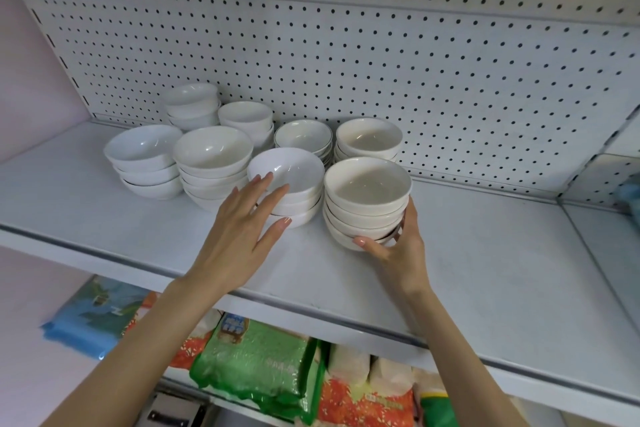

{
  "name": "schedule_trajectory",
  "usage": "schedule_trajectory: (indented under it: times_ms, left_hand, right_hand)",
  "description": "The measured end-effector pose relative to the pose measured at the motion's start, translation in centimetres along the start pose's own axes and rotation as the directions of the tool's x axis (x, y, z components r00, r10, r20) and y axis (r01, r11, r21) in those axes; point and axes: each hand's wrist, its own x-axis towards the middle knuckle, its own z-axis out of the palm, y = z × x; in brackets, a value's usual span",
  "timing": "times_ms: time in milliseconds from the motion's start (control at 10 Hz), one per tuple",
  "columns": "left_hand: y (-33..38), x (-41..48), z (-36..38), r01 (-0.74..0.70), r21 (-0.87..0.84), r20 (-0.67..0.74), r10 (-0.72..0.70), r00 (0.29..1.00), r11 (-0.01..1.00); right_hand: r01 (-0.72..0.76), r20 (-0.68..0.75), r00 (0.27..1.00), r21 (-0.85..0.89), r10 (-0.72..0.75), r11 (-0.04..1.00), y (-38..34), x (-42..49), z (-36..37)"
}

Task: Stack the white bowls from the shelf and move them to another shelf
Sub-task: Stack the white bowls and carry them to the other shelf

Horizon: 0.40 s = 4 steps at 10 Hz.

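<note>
Several stacks of white bowls stand on a white shelf [485, 270]. My right hand [398, 246] grips the base of the front right stack [367, 198], thumb on its lower front, fingers wrapped round its right side. My left hand [249, 229] has straight, spread fingers that touch the left side of the middle front stack [291, 184], whose top bowl sits tilted. More stacks stand behind: one at the far left [143, 159], one left of centre [213, 163], a back left one [192, 106], another [246, 120], a gold-rimmed one [304, 139] and a back right one [369, 139].
A white pegboard [381, 62] backs the shelf. The shelf's right half is bare up to a divider [588, 236]. Below the shelf's front edge lie bags of rice, green [256, 360] and orange [363, 402], and a blue packet [93, 315] at the left.
</note>
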Motion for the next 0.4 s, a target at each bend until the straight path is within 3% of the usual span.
schedule_trajectory:
  times_ms: [100, 300, 400]
  left_hand:
    - [0.0, 0.4, -0.4, -0.031, 0.036, 0.048, 0.029, 0.998, 0.999]
    - [-0.9, 0.6, -1.0, -0.102, 0.086, 0.186, 0.084, 0.979, 0.991]
    - [-1.2, 0.6, -2.0, -0.125, 0.106, 0.233, 0.098, 0.968, 0.986]
  right_hand:
    - [-0.023, 0.007, 1.000, -0.001, 0.023, 1.000, 0.1, 0.5, 0.0]
    - [-0.023, 0.087, 0.995, -0.172, 0.039, 0.985, -1.0, 1.0, -0.7]
    - [-0.058, 0.060, 0.995, -0.285, 0.079, 0.957, -2.3, 0.1, -1.1]
